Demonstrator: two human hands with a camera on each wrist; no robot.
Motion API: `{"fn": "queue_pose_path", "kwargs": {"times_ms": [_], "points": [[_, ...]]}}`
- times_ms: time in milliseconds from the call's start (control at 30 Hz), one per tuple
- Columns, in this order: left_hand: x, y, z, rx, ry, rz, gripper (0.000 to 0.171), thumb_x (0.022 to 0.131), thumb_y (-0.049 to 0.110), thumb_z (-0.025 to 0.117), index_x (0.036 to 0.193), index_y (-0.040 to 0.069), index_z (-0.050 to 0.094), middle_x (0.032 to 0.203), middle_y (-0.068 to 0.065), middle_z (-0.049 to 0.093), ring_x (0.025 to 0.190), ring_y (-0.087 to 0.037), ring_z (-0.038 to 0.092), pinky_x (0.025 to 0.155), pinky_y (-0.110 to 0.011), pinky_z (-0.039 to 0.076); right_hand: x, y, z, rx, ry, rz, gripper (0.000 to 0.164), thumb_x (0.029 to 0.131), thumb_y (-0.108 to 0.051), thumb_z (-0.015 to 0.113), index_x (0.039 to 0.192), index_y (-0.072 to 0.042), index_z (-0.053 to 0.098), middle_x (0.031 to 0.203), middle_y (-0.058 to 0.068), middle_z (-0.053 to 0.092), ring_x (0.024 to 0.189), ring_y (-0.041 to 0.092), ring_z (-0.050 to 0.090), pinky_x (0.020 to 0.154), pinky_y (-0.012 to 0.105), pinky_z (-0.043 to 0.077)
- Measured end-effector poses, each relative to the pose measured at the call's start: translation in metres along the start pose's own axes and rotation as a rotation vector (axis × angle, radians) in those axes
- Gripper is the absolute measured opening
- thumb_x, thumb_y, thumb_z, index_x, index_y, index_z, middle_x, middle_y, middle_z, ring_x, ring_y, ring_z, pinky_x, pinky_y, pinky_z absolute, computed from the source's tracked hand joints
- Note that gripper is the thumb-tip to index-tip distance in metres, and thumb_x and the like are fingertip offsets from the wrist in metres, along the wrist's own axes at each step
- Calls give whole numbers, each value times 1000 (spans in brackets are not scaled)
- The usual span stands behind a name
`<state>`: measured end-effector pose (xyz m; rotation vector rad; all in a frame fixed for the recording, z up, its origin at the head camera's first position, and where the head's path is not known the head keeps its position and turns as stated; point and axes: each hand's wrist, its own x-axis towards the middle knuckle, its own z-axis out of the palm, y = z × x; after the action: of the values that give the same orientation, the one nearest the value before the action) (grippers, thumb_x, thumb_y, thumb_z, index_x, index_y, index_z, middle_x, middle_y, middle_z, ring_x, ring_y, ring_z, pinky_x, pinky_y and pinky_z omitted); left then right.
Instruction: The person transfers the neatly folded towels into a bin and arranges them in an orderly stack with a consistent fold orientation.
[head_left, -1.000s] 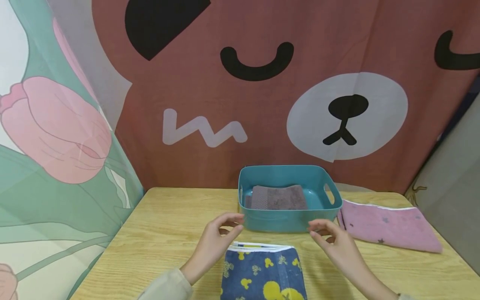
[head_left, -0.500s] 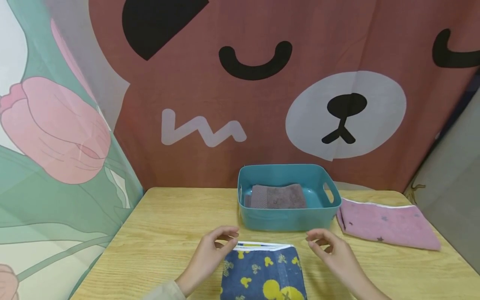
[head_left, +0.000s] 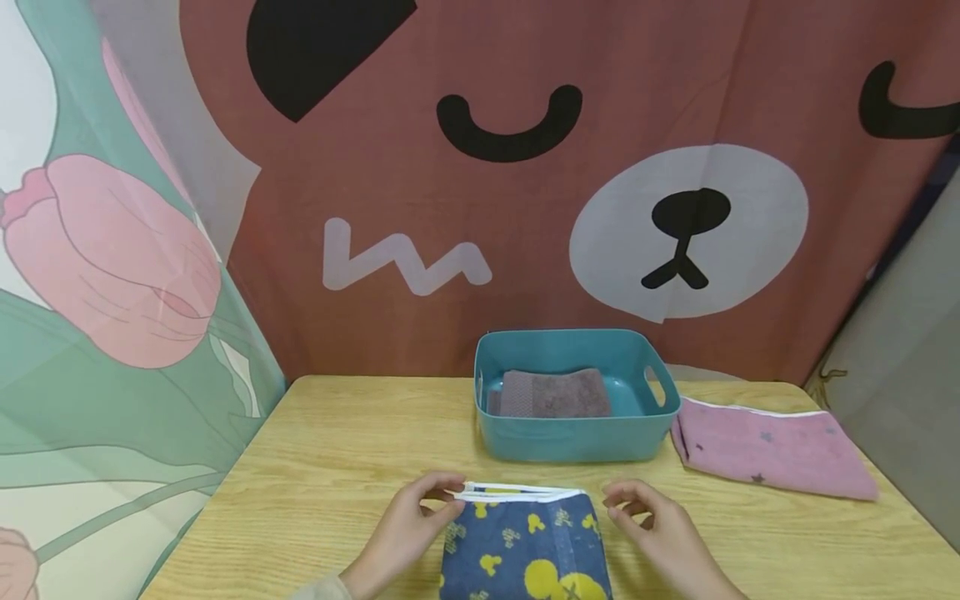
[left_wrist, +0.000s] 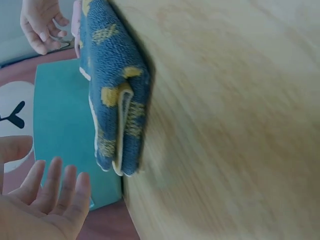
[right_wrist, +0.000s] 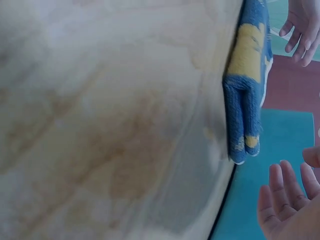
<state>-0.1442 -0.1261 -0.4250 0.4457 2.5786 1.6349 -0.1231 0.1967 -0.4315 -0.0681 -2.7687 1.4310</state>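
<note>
A folded blue towel with yellow mouse-head shapes and white edging lies on the table in front of me. My left hand hovers at its far left corner, thumb and fingers apart. In the left wrist view, that hand has its fingers spread beside the towel's folded layers. On the other side, my right hand is just off the far right corner with relaxed fingers. The right wrist view shows this hand holding nothing near the towel's thick fold.
Behind the towel stands a teal plastic basket with cut-out handles. A folded greyish-purple towel lies inside it. To the basket's right, a folded pink towel with stars rests on the wooden table. A bear-print curtain hangs behind.
Both hands have come down and back from near the basket's front to the far corners of the blue towel. The towels and basket stay where they were.
</note>
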Motion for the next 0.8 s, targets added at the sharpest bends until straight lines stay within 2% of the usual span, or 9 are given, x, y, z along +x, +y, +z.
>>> {"fn": "queue_pose_path", "kwargs": {"times_ms": [267, 467, 633, 800], "points": [[-7, -10, -4, 38, -21, -7, 35, 92, 19, 71, 122, 2, 65, 117, -11, 65, 103, -27, 60, 77, -29, 53, -5, 6, 7, 29, -21, 29, 18, 92, -9, 69, 110, -7, 68, 99, 0, 68, 83, 13, 60, 67, 30, 46], [-9, -17, -6, 94, -34, -45, 44, 90, 22, 74, 127, 3, 62, 125, -13, 62, 109, -32, 58, 85, -41, 53, -3, 12, 7, 58, -82, 32, 22, 93, -14, 70, 112, -4, 66, 103, 2, 68, 87, 16, 60, 71, 34, 49], [-11, -20, -7, 78, -57, -101, 50, 89, 25, 74, 129, 0, 59, 128, -17, 59, 111, -37, 57, 83, -46, 53, -1, 14, 9, 72, -103, 48, 26, 91, -14, 71, 114, -2, 65, 105, 4, 67, 87, 18, 60, 71, 34, 51], [-12, -23, -3, 65, -73, -105, 54, 88, 25, 75, 131, -3, 57, 127, -18, 59, 108, -35, 58, 83, -46, 53, 0, 16, 12, 95, -100, 87, 31, 88, -10, 73, 116, 1, 63, 106, 5, 66, 89, 19, 60, 74, 35, 51]]}}
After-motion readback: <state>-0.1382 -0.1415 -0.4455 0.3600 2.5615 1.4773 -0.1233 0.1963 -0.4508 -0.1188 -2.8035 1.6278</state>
